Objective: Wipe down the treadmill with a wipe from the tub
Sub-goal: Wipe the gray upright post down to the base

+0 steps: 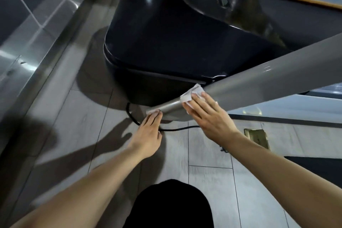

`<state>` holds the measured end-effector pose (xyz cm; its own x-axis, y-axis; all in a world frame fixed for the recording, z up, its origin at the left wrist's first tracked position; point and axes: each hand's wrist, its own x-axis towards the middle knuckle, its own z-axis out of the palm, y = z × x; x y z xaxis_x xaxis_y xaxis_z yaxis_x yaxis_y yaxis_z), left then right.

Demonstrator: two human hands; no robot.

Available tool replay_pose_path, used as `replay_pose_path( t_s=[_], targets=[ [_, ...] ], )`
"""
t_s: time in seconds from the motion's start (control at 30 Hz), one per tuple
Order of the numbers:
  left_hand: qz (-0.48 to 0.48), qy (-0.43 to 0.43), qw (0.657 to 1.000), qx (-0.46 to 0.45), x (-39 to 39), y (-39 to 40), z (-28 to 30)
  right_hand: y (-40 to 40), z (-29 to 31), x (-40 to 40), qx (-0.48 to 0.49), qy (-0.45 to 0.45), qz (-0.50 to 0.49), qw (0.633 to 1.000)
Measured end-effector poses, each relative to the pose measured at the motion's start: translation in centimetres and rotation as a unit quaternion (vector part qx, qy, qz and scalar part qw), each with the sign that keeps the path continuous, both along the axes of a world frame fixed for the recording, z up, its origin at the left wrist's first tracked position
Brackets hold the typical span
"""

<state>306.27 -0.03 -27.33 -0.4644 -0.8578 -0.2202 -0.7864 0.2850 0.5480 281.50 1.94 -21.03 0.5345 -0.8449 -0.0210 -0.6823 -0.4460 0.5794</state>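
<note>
1. The likeliest slip, as I judge it: the wipe [191, 94] under the right hand [209, 116] is only pinned flat against the treadmill's grey upright post [259, 79], not wrapped or pinched, so a fast stroke along the smooth, rounded metal could leave it bunched up or let it slide out and drop to the tiled floor [209, 153].

2. A second wipe [152, 111], at about 8 o'clock from the first, sits under the left hand's fingertips [157, 114] at the lower end of the post. Only a thin edge of it shows, so it may be barely caught; it could peel away just as easily.

3. The black power cable [177, 129] runs across the floor directly beneath both hands (its plug end is out of sight). A downward sweep past the post's foot could snag it, I think, or drag a damp wipe over it.

4. The brass floor socket plate [256, 136], at 4 o'clock from the right hand, is near enough that a dropped wet wipe might land on it.

5. Right hand: spread flat, fingers straight and slightly fanned, pressing the wipe onto the post.

6. Left hand [148, 131]: also flat, fingers straight and together, tips pressing its wipe against the post's lower end.

7. The treadmill's dark motor cover [166, 52] lies at 12 o'clock from the hands; no tub is visible.
</note>
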Motion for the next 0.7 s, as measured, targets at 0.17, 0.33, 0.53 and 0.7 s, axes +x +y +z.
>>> replay_pose_path(
  t_s=[0.17,0.33,0.53,0.7],
  targets=[
    [0.029,-0.001,0.999,0.014,1.5,0.6,-0.6,-3.0,-2.9,4.0,0.052,0.026,0.051,0.997],
    [0.059,0.031,0.998,0.022,3.9,1.9,-0.2,-4.6,-5.4,7.1,0.125,0.043,0.061,0.989],
    [0.1,-0.001,0.995,0.029,6.4,0.7,3.6,-5.4,-6.6,11.0,0.157,0.042,0.072,0.984],
    [0.084,0.05,0.994,-0.046,2.4,-1.5,6.7,-3.1,-4.2,3.9,0.081,0.12,0.111,0.983]
  ],
)
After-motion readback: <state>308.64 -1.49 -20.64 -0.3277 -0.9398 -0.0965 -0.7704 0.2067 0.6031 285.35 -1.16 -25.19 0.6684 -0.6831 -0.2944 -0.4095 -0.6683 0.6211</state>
